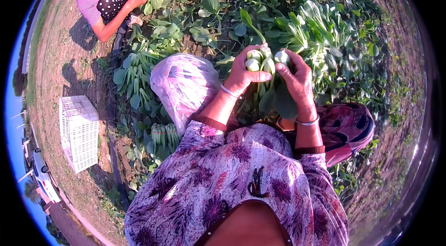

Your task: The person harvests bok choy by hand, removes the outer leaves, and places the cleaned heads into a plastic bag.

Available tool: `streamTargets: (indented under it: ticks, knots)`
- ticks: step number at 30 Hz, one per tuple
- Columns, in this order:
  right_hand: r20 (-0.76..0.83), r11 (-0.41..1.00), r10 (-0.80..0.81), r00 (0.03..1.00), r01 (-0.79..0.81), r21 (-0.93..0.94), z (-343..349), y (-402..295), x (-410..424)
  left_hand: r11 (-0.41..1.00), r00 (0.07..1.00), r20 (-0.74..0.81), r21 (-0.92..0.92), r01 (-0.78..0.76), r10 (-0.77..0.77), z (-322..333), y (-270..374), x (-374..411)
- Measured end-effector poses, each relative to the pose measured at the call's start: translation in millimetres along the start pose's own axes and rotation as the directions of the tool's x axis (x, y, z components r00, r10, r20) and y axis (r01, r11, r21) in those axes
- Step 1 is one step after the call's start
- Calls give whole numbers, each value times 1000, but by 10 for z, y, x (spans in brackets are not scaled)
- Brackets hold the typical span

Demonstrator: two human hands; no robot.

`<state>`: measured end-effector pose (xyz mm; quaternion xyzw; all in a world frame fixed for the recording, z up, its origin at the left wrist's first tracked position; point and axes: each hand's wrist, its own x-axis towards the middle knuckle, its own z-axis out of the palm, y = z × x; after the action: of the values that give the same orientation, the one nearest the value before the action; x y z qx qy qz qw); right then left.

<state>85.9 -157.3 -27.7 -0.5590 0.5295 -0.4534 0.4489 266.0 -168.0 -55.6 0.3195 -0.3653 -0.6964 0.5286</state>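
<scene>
My left hand (248, 68) is wrapped around a small bunch of leafy greens (258, 58), their pale cut stem ends facing up towards me. Dark green leaves (267, 100) hang below the bunch, and one loose leaf stalk (257, 32) sticks out past my left fingers. Between the thumb and fingers of my right hand (297, 75) is another pale-based green (281, 58), held right beside the bunch. Just beyond my right hand lies a heap of cut greens (313, 30), with light stalks and broad leaves.
A filled clear plastic bag (186, 82) stands left of my left arm, near tied bundles of greens (163, 133) and another pile (134, 75). A white plastic crate (79, 131) sits on bare soil. Another person (104, 5) crouches at upper left, holding a bunch. A dark hose (113, 141) runs along the bed.
</scene>
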Motion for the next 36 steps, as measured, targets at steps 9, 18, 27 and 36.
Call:
streamTargets:
  ticks: [9, 18, 27, 36]
  knots:
    - [-27, 945, 105, 994, -91, 315, 222, 10, -91, 1000, 1000, -3, -13, -2, 1, 49, -20, -26]
    - [71, 954, 68, 995, -85, 287, 262, -199, -38, 967, 999, 52, -255, 12, 2, 135, 50, -107]
    - [-63, 960, -270, 961, 263, -97, 293, -159, 80, 988, 978, -144, -30, -153, 148, 78, 57, -106]
    - [240, 979, -38, 970, 84, -185, -152, -108, 176, 991, 997, -18, 110, 75, -73, -58, 15, -21]
